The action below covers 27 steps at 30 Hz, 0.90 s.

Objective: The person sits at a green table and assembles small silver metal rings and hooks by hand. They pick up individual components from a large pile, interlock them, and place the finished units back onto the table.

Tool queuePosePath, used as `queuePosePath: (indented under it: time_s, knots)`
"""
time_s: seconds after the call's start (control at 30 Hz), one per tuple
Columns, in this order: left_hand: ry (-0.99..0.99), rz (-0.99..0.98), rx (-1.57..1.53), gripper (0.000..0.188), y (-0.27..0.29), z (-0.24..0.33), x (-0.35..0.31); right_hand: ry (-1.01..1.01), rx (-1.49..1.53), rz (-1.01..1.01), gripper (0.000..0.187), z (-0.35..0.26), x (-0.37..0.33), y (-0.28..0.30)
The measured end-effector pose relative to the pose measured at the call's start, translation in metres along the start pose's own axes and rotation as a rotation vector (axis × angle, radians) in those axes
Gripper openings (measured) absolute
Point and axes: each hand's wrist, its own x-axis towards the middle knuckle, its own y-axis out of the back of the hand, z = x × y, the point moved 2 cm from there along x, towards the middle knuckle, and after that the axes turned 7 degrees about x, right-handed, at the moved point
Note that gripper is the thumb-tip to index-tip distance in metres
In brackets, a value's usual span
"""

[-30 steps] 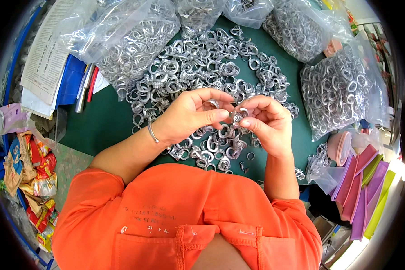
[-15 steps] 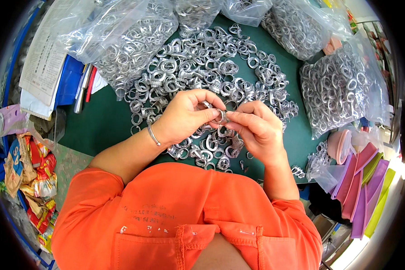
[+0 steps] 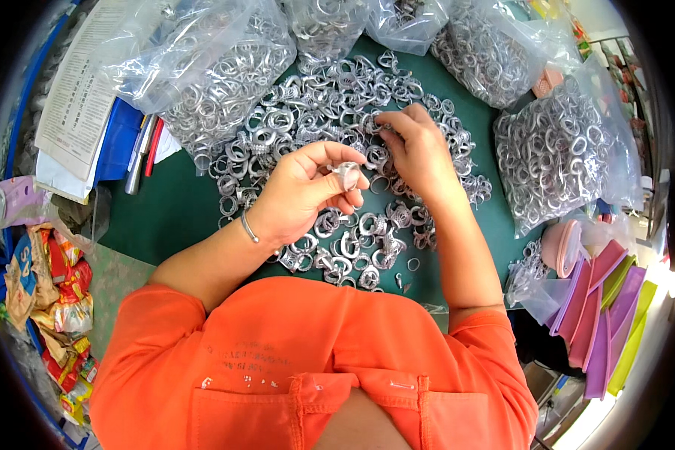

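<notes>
A silver ring (image 3: 345, 173) sits at the thumb and fingertips of my left hand (image 3: 296, 191), which is closed on it above the pile. My right hand (image 3: 421, 150) reaches to the far right part of the heap of silver rings (image 3: 307, 101). Its thumb and forefinger are pinched at the rings there; whether one is between them is too small to tell. Loose rings (image 3: 349, 247) also lie nearer to me, below my left hand. A plain bangle (image 3: 249, 226) is around my left wrist.
Clear plastic bags of rings stand along the far side, with one big bag (image 3: 551, 150) at the right. Papers (image 3: 75, 97), a blue holder (image 3: 118, 139) and pens (image 3: 152, 146) lie at the left. Purple, pink and green strips (image 3: 604, 322) fan out at the right edge of the green table (image 3: 180, 202).
My right hand has left my left hand and moved away from me to the heap. My left hand stays nearly in place, still holding a ring.
</notes>
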Motion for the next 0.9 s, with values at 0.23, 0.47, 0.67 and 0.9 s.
queuePosePath:
  time_s: [0.23, 0.47, 0.67, 0.9]
  knots:
    - [0.025, -0.065, -0.144, 0.028, 0.005, 0.001, 0.002, -0.265, 0.864, -0.169, 0.011, 0.004, -0.007, 0.019]
    - [0.007, -0.015, -0.038, 0.031, 0.001, 0.0, 0.002, -0.401, 1.524, -0.376, 0.015, -0.014, -0.03, 0.011]
    - [-0.036, -0.028, 0.034, 0.029, 0.0, 0.0, 0.001, -0.356, 1.312, -0.311, 0.016, -0.027, -0.038, 0.012]
    - [-0.092, 0.095, 0.099, 0.031, 0.0, 0.005, -0.002, -0.555, 1.515, -0.281, 0.014, -0.009, -0.043, 0.012]
